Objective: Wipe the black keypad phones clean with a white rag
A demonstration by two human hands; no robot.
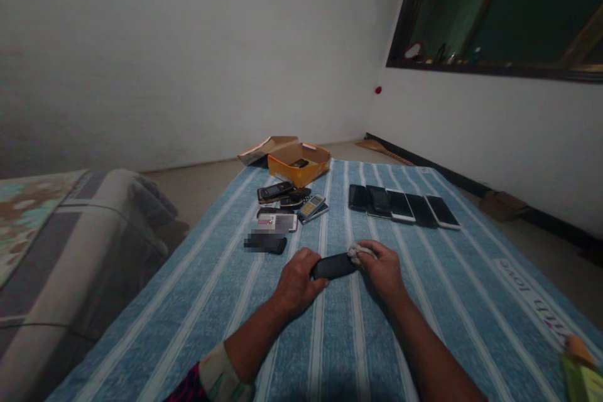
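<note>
A dark phone (335,266) lies crosswise between my two hands, over a blue striped cloth (292,352). My left hand (298,281) grips its left end, with the thumb along the near edge. At the right end, my right hand (384,269) pinches a crumpled white cloth (362,254) that touches the phone. Beyond my left hand another black phone (277,244) lies partly blurred out, with a white phone (285,222) behind it. An older keypad phone (311,206) rests next to several dark phones (276,190).
An open orange box (299,173) with a dark item inside stands at the far edge. Several phones (400,205) form a row at the right. A covered bed (94,232) is on the left. Something green and yellow (581,377) sits at the lower right corner.
</note>
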